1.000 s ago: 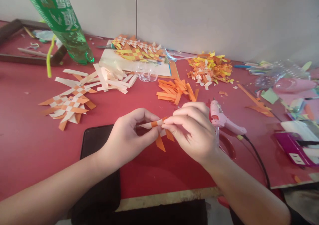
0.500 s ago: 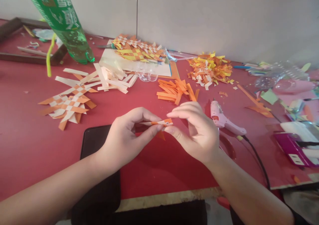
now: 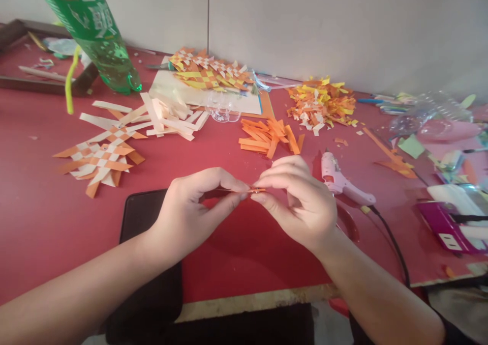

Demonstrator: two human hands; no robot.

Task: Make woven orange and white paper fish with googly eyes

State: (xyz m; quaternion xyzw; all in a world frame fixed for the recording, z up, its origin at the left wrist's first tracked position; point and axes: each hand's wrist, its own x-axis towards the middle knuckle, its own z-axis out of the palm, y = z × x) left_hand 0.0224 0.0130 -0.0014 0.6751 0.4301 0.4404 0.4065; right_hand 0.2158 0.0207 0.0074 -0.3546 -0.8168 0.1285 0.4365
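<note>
Above the red table's front, a small orange-and-white woven paper fish (image 3: pixel 260 190) is turned nearly edge-on, so only a thin line of it shows. My left hand (image 3: pixel 194 210) pinches it between thumb and forefinger. My right hand (image 3: pixel 303 197) has its thumb and fingertips closed on the fish's right end. Behind my hands lie loose orange paper strips (image 3: pixel 263 136) and cream paper strips (image 3: pixel 171 116). More woven paper fish (image 3: pixel 104 156) rest on the table to the left.
A pink glue gun (image 3: pixel 339 177) with a black cord lies right of my right hand. A black phone-like slab (image 3: pixel 145 212) sits under my left forearm. A green bottle (image 3: pixel 99 39), a pile of paper scraps (image 3: pixel 322 101) and finished woven pieces (image 3: pixel 209 73) stand farther back.
The paper fish has tipped from showing its patterned face to nearly edge-on. My left fingertips have moved slightly right, closer to the right hand's.
</note>
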